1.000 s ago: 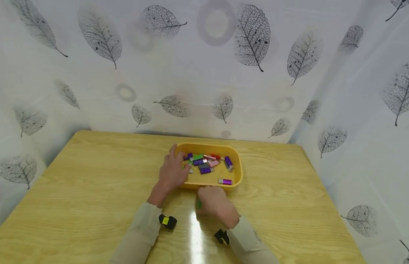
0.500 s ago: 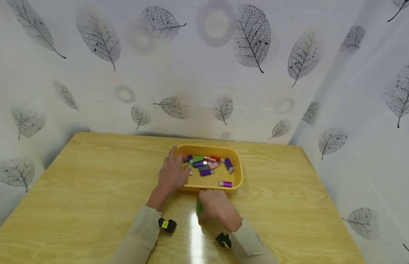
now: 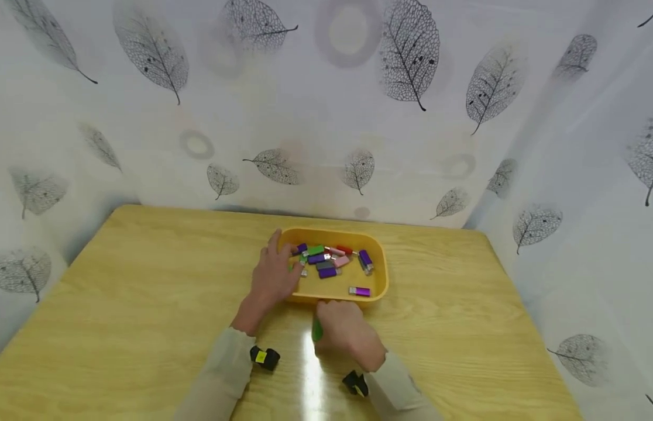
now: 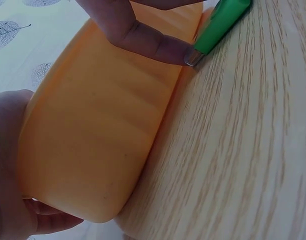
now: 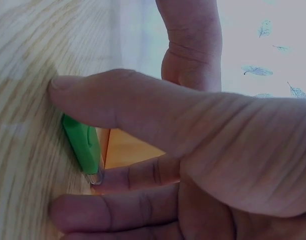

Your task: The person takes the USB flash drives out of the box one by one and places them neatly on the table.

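The left hand (image 3: 274,275) grips the smooth, round-cornered bin (image 4: 93,130); the right hand (image 3: 344,327) pinches a green, metal-tipped stick (image 5: 83,147) on the wood-grained table (image 3: 463,327).

Left forearm (image 3: 216,371) and right forearm (image 3: 402,389): both pale-sleeved, extended forward from the lower edge of the head view, angled inward. The left wrist (image 3: 247,316) and right wrist (image 3: 374,355) are bare beyond the cuffs.

Left hand (image 3: 272,275): positioned ahead of the right and to its left, back upward. Fingers point forward; the thumb is spread away to the right. The grip is engaged.

Right hand (image 3: 343,327): knuckles upward, fingers folded beneath. In the right wrist view, the right thumb (image 5: 118,97) reaches across, opposing the right fingers (image 5: 93,212), in a pinch.
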A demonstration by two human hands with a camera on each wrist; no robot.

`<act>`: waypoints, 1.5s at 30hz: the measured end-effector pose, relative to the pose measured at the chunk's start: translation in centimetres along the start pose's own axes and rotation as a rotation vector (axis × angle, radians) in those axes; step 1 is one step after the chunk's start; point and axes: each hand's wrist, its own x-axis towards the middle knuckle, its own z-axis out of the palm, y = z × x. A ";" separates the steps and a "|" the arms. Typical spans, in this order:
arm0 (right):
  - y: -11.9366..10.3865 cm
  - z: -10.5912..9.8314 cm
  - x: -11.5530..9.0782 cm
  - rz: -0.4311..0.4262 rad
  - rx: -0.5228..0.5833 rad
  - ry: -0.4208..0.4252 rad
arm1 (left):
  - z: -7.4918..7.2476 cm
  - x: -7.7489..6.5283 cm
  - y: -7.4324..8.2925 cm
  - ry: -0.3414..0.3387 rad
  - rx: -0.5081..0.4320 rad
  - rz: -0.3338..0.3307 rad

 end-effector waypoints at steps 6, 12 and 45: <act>0.2 -0.2 0.1 0.019 0.012 -0.006 | -0.2 0.6 0.3 -0.038 -0.009 0.001; 0.4 -0.3 0.1 0.018 0.028 -0.016 | -0.3 0.6 0.6 -0.068 -0.011 -0.018; 1.0 -0.4 -0.7 0.062 -0.062 -0.047 | -0.2 -0.2 0.3 -0.031 -0.053 -0.031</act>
